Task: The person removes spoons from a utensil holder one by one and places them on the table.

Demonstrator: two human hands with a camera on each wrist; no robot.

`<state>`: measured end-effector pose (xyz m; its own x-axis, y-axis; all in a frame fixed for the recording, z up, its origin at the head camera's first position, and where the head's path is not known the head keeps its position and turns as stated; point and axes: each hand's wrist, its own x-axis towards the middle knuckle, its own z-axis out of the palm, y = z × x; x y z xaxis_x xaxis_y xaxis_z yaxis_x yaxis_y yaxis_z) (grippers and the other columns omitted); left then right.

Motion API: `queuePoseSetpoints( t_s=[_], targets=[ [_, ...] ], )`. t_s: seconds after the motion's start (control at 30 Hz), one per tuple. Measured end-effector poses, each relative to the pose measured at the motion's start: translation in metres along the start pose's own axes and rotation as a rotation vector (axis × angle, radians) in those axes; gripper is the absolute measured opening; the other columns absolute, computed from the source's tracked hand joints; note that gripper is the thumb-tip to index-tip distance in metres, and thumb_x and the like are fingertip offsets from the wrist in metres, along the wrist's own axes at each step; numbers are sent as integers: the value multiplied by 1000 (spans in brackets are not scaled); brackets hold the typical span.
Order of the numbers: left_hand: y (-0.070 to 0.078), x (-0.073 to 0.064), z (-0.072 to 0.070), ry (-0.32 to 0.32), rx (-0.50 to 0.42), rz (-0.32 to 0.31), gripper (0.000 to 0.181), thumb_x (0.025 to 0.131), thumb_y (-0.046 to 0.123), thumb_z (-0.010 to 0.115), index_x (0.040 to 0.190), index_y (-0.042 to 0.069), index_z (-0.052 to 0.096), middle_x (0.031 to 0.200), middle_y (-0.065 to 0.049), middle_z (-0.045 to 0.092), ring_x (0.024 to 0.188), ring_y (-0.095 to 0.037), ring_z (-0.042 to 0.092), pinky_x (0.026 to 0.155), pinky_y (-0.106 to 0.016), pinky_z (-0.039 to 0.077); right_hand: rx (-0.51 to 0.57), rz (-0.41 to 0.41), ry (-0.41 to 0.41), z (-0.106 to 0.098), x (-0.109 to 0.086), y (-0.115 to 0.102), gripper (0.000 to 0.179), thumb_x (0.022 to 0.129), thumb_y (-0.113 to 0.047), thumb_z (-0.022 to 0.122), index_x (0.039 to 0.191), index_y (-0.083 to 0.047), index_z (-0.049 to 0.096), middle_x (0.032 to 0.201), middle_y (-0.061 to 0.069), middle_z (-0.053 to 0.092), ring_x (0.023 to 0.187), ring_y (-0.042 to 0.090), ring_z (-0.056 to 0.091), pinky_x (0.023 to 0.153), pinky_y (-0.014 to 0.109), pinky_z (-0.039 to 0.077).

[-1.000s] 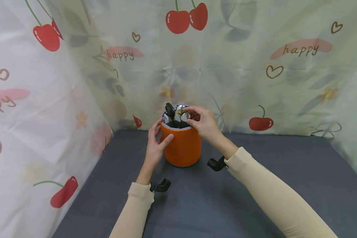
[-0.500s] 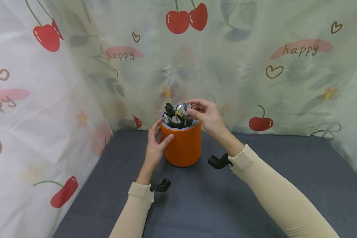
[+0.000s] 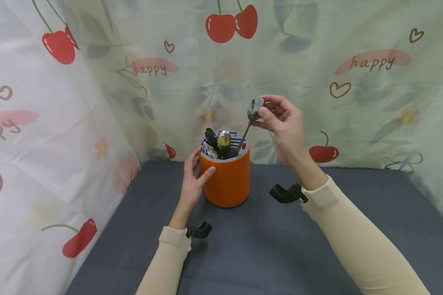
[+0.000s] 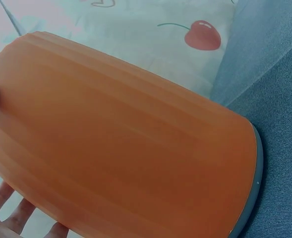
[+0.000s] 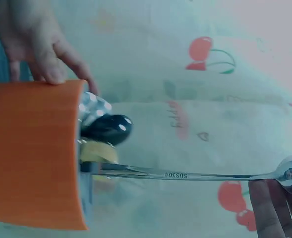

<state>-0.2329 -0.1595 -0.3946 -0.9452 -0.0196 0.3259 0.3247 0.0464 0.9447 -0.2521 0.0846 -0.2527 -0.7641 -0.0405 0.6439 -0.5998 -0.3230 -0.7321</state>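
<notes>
A round orange utensil holder (image 3: 227, 183) with a grey slotted top stands upright on the table. My left hand (image 3: 193, 180) grips its left side near the rim, thumb across the front. Up and to the right, my right hand (image 3: 288, 128) pinches a metal spoon (image 3: 256, 108) by its bowl. In the right wrist view the long handle, stamped SUS304, runs down to the holder's opening; its dark lower end is at the rim. Still standing in the holder are a dark spoon (image 3: 210, 136), a gold-toned spoon (image 3: 224, 141) and other shiny spoon heads (image 3: 211, 153).
A dark grey cloth (image 3: 243, 254) covers the table. Cherry-patterned curtains (image 3: 280, 73) hang behind and at the left, close at the holder's back. A black wrist mount (image 3: 286, 194) juts from the right sleeve, another mount (image 3: 200, 230) from the left.
The right hand has risen from the holder's rim and shifted right, drawing the spoon upward until its handle shows. The left hand and the holder have stayed in place.
</notes>
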Motion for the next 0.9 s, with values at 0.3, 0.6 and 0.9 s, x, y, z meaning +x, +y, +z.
queuePoseSetpoints(
  t_s=[0.3,0.6,0.9],
  targets=[
    [1,0,1,1,2,-3,68,102,17,69,161,26,36,164,-6,24,155,-27,24,125,-52,25,-51,-74,76,-23,-1,-21,23,99,4,66,121,3,70,97,10,66,87,22,67,80,32,62],
    [0,0,1,3,8,-12,68,102,20,70,161,28,36,164,-5,24,155,-27,24,125,-53,25,-139,41,99,-52,-14,-8,25,98,4,68,122,11,68,96,7,70,82,19,68,71,29,61],
    [1,0,1,3,11,-9,68,102,19,69,161,27,36,164,-5,24,155,-28,24,124,-53,25,-181,276,44,-78,-29,8,36,98,0,70,129,17,62,94,5,72,80,17,68,68,30,62]
  ],
)
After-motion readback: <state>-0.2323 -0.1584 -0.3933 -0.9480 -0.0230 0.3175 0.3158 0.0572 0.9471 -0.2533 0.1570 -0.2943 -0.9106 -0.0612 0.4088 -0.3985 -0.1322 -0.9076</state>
